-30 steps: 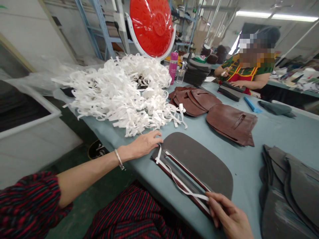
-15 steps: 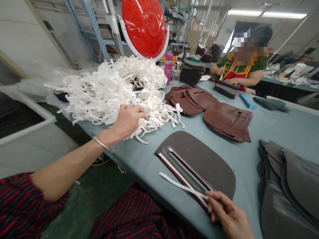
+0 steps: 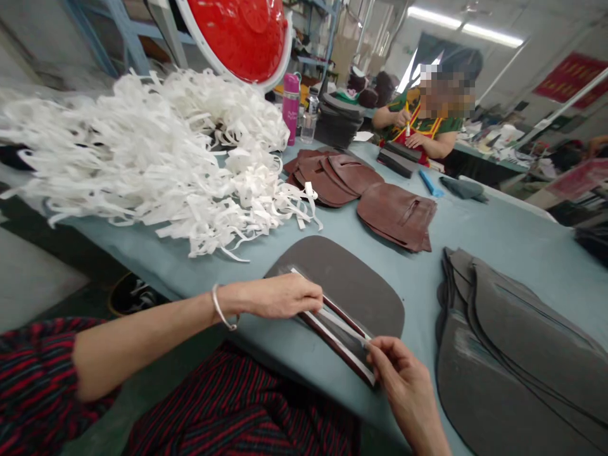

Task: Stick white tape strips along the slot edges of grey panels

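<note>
Left hand [image 3: 281, 296] and right hand [image 3: 403, 373] pinched on a white strip [image 3: 346, 328], strip over grey panel [image 3: 344, 269], panel flat on tabletop [image 3: 413, 275], brown pieces [image 3: 398, 218] beyond.

Pale lettering on a pink bottle [image 3: 291, 111] is too small to read. Yellow characters on a red banner [image 3: 570, 77], well right of the bottle, are illegible too.

The left arm [image 3: 152, 345] is slanting inward, its wrist [image 3: 232, 298] staying nearly straight; the left hand [image 3: 278, 296] is facing palm down, fingers [image 3: 310, 297] curling together. The right hand [image 3: 406, 379] is angling in from the lower right, thumb [image 3: 381, 365] and forefinger [image 3: 388, 342] pinching.
</note>
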The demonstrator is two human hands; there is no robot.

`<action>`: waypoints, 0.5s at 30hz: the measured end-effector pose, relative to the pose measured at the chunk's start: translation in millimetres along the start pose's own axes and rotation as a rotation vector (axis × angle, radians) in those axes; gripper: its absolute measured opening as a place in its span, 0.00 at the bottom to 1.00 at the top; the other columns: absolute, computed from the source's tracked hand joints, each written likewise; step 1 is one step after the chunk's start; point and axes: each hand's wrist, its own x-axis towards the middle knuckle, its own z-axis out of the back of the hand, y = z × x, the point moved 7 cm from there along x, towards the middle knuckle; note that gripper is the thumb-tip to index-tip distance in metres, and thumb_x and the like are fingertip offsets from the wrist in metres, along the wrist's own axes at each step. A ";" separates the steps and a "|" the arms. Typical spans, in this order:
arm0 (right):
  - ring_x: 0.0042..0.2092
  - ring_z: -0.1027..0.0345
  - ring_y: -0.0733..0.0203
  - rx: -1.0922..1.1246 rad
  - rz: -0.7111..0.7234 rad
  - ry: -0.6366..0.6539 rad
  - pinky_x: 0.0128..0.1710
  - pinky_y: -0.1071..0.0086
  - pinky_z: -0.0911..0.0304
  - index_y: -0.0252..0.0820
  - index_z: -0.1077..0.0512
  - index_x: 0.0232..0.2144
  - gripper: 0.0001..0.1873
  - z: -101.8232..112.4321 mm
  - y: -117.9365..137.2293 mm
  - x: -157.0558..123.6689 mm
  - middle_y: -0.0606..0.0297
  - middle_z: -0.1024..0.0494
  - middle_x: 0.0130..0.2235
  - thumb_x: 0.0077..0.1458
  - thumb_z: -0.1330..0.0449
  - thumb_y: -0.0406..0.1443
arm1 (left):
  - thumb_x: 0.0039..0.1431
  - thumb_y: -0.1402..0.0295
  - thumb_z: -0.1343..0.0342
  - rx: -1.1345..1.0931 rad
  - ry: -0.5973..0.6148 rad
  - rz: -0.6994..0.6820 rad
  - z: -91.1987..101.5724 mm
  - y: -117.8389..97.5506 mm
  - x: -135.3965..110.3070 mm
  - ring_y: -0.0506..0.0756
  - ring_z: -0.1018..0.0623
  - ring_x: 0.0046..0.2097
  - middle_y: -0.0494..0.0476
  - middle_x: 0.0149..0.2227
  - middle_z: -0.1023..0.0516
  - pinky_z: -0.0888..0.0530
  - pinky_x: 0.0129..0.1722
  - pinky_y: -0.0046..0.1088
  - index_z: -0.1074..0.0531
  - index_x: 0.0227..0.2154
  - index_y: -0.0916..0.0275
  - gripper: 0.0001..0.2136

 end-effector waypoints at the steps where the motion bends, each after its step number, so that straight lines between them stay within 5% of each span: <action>1: 0.24 0.42 0.66 -0.024 -0.005 -0.009 0.23 0.72 0.46 0.41 0.29 0.28 0.20 3.1 -8.4 -0.2 0.67 0.30 0.24 0.51 0.41 0.53 | 0.64 0.66 0.55 0.009 -0.009 0.027 7.0 10.5 -5.4 0.49 0.30 0.31 0.50 0.29 0.27 0.36 0.32 0.23 0.28 0.31 0.61 0.12; 7: 0.29 0.34 0.61 -0.183 0.003 0.027 0.30 0.71 0.39 0.43 0.27 0.41 0.22 8.9 -33.0 -7.1 0.65 0.26 0.28 0.54 0.44 0.52 | 0.62 0.67 0.54 0.080 -0.067 0.211 8.4 33.7 -39.2 0.51 0.27 0.35 0.54 0.34 0.23 0.35 0.36 0.26 0.27 0.34 0.62 0.11; 11: 0.27 0.36 0.62 -0.304 -0.004 0.092 0.28 0.72 0.41 0.45 0.27 0.30 0.20 13.3 -33.0 -12.9 0.66 0.29 0.24 0.54 0.46 0.53 | 0.60 0.68 0.53 0.047 -0.068 0.292 -1.7 28.2 -47.1 0.50 0.28 0.32 0.52 0.31 0.23 0.36 0.33 0.25 0.25 0.32 0.62 0.11; 15: 0.25 0.37 0.63 -0.328 -0.043 0.076 0.26 0.73 0.42 0.45 0.28 0.26 0.22 11.1 -30.0 -11.1 0.67 0.30 0.22 0.51 0.45 0.56 | 0.55 0.67 0.51 -0.031 -0.191 0.478 11.6 44.9 -47.9 0.48 0.31 0.26 0.50 0.24 0.26 0.39 0.25 0.23 0.26 0.28 0.63 0.09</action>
